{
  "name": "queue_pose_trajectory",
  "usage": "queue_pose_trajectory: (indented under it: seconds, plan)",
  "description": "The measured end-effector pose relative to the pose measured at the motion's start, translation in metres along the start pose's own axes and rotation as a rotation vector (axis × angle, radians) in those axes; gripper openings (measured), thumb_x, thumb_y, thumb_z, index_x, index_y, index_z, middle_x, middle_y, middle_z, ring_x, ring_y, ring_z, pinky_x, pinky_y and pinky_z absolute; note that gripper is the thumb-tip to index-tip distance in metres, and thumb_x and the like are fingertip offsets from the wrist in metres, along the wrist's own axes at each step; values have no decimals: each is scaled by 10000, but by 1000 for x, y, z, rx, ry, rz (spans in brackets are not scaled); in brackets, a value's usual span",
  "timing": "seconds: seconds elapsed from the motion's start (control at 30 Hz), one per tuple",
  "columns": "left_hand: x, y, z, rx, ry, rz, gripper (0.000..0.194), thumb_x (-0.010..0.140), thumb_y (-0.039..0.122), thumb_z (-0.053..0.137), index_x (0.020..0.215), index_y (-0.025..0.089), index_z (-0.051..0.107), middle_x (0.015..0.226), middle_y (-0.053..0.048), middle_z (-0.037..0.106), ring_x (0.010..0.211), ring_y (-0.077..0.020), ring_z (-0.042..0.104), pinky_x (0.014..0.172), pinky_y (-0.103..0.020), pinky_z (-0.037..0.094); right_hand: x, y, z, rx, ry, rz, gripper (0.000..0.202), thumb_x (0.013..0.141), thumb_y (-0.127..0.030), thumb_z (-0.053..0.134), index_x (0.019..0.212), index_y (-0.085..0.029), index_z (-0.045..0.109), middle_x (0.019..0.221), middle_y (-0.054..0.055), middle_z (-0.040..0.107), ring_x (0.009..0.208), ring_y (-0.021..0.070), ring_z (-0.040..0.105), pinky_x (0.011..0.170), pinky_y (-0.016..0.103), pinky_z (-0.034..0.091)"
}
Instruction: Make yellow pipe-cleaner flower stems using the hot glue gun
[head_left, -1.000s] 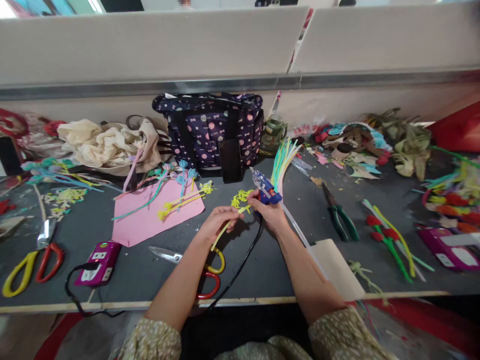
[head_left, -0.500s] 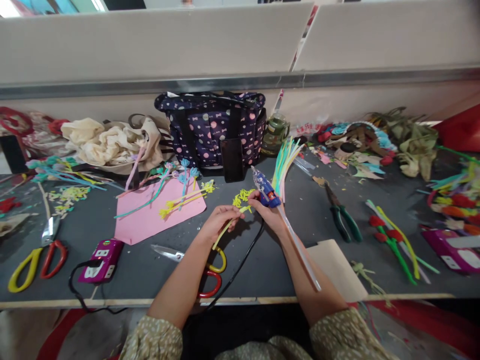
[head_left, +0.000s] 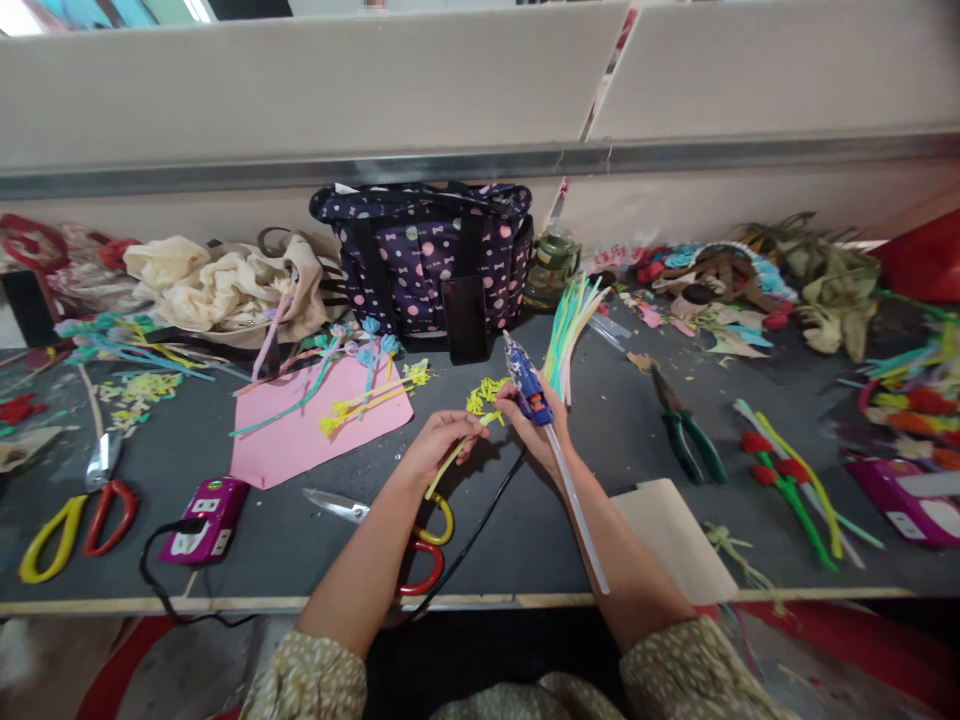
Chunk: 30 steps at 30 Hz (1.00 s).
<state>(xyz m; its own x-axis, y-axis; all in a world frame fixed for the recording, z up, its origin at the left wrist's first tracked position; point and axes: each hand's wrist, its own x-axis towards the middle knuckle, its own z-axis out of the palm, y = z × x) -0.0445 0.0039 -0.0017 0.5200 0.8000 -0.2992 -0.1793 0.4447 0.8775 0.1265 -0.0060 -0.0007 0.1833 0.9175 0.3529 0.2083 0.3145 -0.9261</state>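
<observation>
Closed fingers of my left hand (head_left: 448, 440) pinch a thin yellow stem (head_left: 448, 469) with small yellow petals at its upper end. My right hand (head_left: 538, 420) holds a blue glue gun (head_left: 529, 385), its nozzle pointing up and away and a long clear glue stick (head_left: 577, 515) trailing over the forearm. The right thumb and index fingertips are near the petals; whether they touch is too small to tell. Just beyond the fingers lies a pile of small yellow pieces (head_left: 484, 393). Scissors (head_left: 429, 545) with yellow and red handles lie partly under my left forearm.
A patterned bag (head_left: 427, 245) stands at the back with a black phone (head_left: 466, 320) against it. Pink paper (head_left: 277, 445) with stems lies left, near a purple power block (head_left: 206, 520). Pliers (head_left: 694, 445), tan card (head_left: 675, 540) and red-tipped stems (head_left: 787, 490) lie right. A black cord runs between my forearms.
The glue gun has turned in my right hand, its glue stick swinging left toward the middle. My left hand and the yellow stem have hardly moved.
</observation>
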Motion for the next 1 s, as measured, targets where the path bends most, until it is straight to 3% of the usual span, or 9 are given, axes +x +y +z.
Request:
queue_pose_trajectory:
  seconds: [0.33, 0.8, 1.0]
  plan:
    - [1, -1, -1, 6, -10, -1, 202, 708, 283, 662, 750, 86, 677, 433, 30, 472, 358, -59, 364, 368, -194, 292, -1, 3, 0, -80, 0, -40, 127, 777, -298, 666, 859, -233, 595, 830, 7, 664, 738, 163, 633, 707, 305, 511]
    - [0, 0, 0, 1, 2, -11, 217, 688, 300, 681, 742, 89, 682, 441, 28, 472, 366, -58, 365, 369, -193, 290, -2, -7, 0, -79, -25, 43, 152, 757, -329, 687, 853, -241, 608, 832, 20, 672, 768, 182, 640, 729, 316, 505]
    - [-2, 2, 1, -43, 14, -14, 256, 705, 334, 711, 777, 90, 679, 494, 11, 530, 405, -73, 450, 408, -195, 370, -2, -3, 3, 106, 80, 47, 188, 761, -334, 692, 901, -238, 611, 923, 26, 669, 794, 179, 638, 768, 347, 516]
